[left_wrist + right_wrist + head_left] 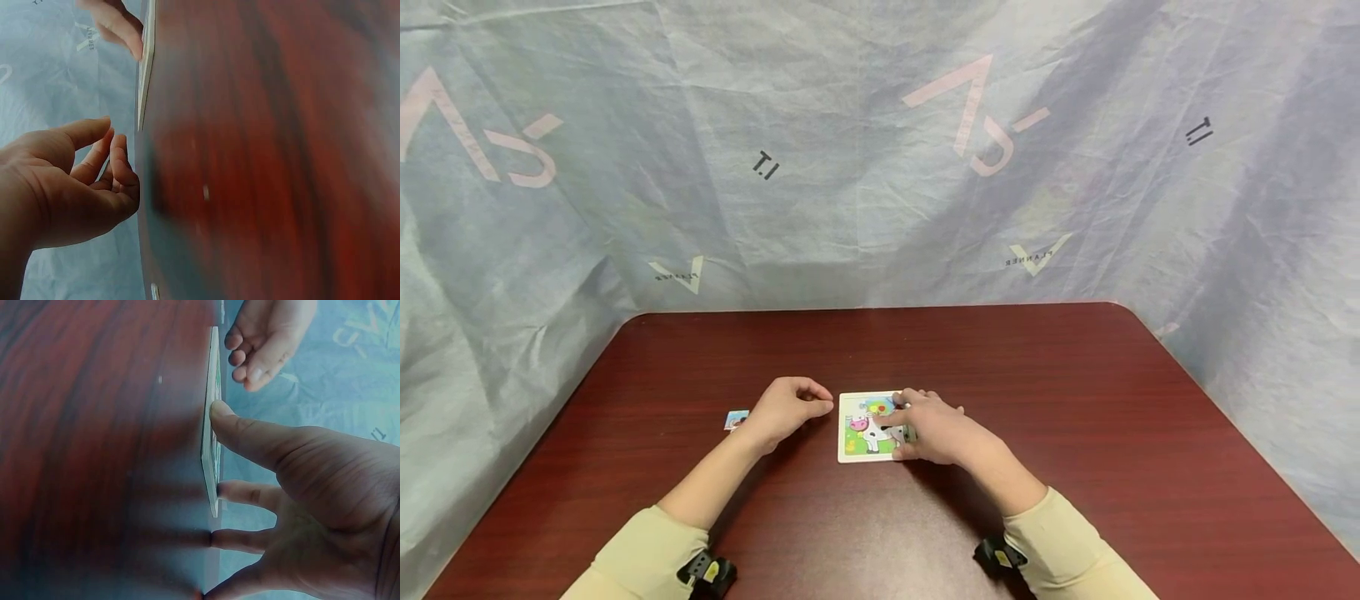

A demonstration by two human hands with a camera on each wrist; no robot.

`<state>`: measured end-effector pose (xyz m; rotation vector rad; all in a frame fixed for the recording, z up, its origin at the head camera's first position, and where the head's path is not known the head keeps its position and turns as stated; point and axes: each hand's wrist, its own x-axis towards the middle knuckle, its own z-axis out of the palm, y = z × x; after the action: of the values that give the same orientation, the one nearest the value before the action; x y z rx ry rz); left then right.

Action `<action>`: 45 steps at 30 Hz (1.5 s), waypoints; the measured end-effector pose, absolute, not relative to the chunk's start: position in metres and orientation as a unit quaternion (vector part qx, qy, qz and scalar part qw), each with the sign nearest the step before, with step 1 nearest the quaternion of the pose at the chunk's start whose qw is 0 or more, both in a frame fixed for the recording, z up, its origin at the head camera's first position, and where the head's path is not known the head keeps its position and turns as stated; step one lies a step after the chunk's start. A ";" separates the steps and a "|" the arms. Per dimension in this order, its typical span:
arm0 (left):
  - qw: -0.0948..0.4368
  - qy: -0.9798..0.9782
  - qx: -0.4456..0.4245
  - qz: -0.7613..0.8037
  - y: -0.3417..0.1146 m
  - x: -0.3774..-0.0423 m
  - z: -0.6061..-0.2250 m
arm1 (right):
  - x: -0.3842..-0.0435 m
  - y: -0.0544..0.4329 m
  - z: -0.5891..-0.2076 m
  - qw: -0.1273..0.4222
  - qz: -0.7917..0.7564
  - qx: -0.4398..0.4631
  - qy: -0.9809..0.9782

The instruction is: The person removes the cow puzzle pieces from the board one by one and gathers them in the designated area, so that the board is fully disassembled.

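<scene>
Your left hand (788, 411) is just beside the left edge of the square wooden puzzle frame (867, 457), its fingers loosely curled and the thumb tip near the fingertips, with nothing visible between them. Your right hand (934, 427) is spread over the right side of the frame: the thumb touches the near edge, the forefinger reaches onto the cow puzzle (872, 436) inside, and in the right wrist view other fingers come down on the table (865, 533) beyond it. The puzzle lies flat within its pale border, showing a white cow with black spots and a pink muzzle on green ground; your hand covers its right part. A small, mostly blue picture piece (736, 418) lies on the dark red wood-grained tabletop, to the left of your left wrist. Behind the table hangs a creased grey curtain (820, 100) with pink, black and pale yellow lettering.
</scene>
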<state>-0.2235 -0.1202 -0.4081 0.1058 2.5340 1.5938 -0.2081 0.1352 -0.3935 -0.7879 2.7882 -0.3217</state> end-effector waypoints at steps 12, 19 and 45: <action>0.084 0.841 0.036 0.534 -0.097 -0.230 -0.418 | -0.207 0.133 -0.397 0.115 -0.110 -0.266 0.951; 0.080 0.843 0.037 0.530 -0.085 -0.232 -0.418 | -0.208 0.133 -0.396 0.114 -0.109 -0.267 0.951; 0.064 0.901 0.006 0.429 -0.065 -0.236 -0.414 | -0.208 0.136 -0.397 0.106 -0.103 -0.267 0.952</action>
<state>-0.2363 -0.0654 -0.4142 0.0190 2.7215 1.2960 -0.2081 0.1361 -0.3967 -0.7877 2.8038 -0.3047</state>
